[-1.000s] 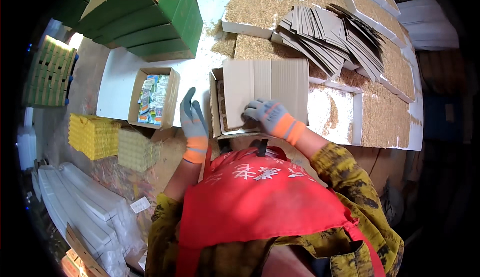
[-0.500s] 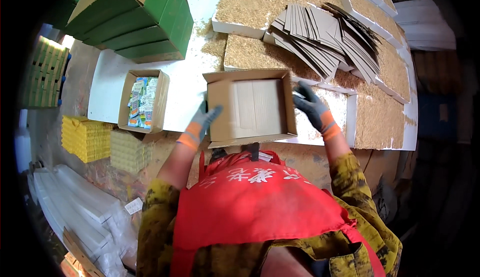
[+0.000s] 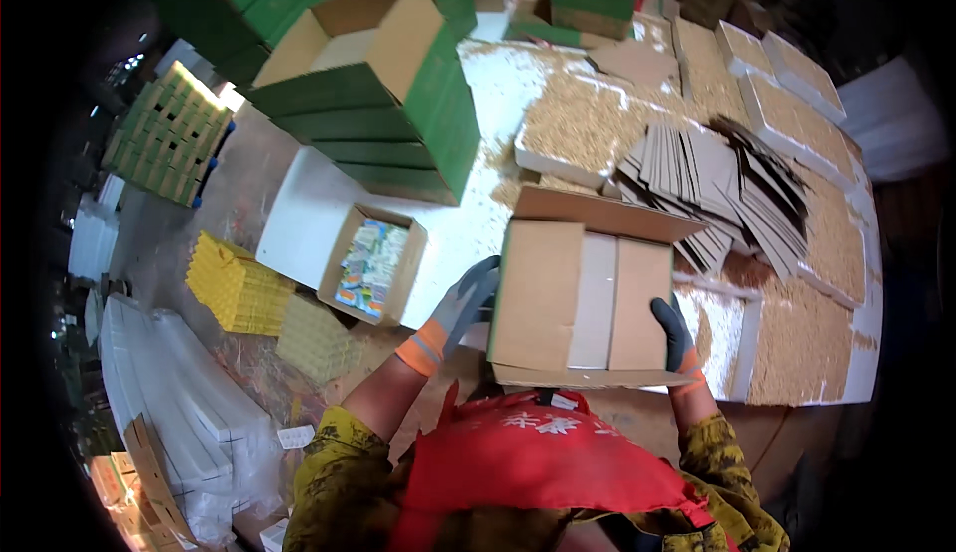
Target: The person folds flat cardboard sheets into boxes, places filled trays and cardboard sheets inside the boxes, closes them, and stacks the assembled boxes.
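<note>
An open cardboard box [image 3: 538, 298] is in front of me at the table's near edge. Its left and right flaps are folded inward, with a pale strip [image 3: 594, 298] showing between them; the far and near flaps stand out. My left hand [image 3: 466, 305], in a grey glove with an orange cuff, is against the box's left side, its fingertips partly hidden there. On the opposite side my right hand [image 3: 679, 338], gloved alike, has its fingers curled over the box's right edge. Both hands hold the box between them.
Left on the white table [image 3: 309, 214] stands a small carton [image 3: 408, 273] of colourful packets [image 3: 373, 265]. Behind it rises a large green carton [image 3: 398, 124]. Grey cardboard sheets [image 3: 707, 179] lie on trays of brown material [image 3: 809, 348]. Yellow egg trays [image 3: 234, 283] are stacked at left.
The right flap is now folded in opposite the left one, covering more of the pale inside. My right hand, earlier apart from the box, grips its right side. The view has shifted.
</note>
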### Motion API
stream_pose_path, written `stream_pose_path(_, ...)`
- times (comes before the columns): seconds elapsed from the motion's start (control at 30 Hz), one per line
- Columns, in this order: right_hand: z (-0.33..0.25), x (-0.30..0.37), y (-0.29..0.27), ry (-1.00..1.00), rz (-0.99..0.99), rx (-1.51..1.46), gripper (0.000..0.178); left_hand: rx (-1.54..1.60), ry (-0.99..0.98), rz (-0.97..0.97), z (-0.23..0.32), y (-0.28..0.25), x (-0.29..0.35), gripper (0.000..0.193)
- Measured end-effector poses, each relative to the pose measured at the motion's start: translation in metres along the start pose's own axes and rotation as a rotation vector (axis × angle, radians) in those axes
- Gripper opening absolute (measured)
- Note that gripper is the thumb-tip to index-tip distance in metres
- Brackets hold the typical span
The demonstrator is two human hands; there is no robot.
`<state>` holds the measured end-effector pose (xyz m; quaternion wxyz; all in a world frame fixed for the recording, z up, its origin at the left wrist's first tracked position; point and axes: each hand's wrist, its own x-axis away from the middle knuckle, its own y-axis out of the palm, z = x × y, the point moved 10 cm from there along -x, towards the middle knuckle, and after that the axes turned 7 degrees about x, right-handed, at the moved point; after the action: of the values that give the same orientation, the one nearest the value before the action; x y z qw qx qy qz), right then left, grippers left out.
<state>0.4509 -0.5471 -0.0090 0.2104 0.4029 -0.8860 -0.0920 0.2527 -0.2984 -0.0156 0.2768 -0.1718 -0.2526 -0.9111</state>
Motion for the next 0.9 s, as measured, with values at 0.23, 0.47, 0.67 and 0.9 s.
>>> stream_pose_path(0.23, -0.110, -0.054, 0.097, -0.273, -0.054, -0.587, 0.046, 0.073, 1.217, 0.469, 0.265, -0.218, 0.034, 0.047)
stream_pose_path(0.47, -0.220, -0.149, 0.237, -0.798, -0.333, -0.204, 0.050, 0.100, 0.886, 0.420, 0.365, -0.310, -0.037, 0.073)
stream_pose_path(0.67, -0.206, -0.281, 0.360, -0.273, -0.040, 0.141, 0.080, 0.077, 1.037, 0.374, 0.360, -0.349, -0.077, 0.052)
stream_pose_path(0.9, -0.182, -0.350, 0.353, -0.278, 0.201, 0.449, 0.093, -0.301, 1.076, 0.701, 0.359, -0.322, -0.071, 0.050)
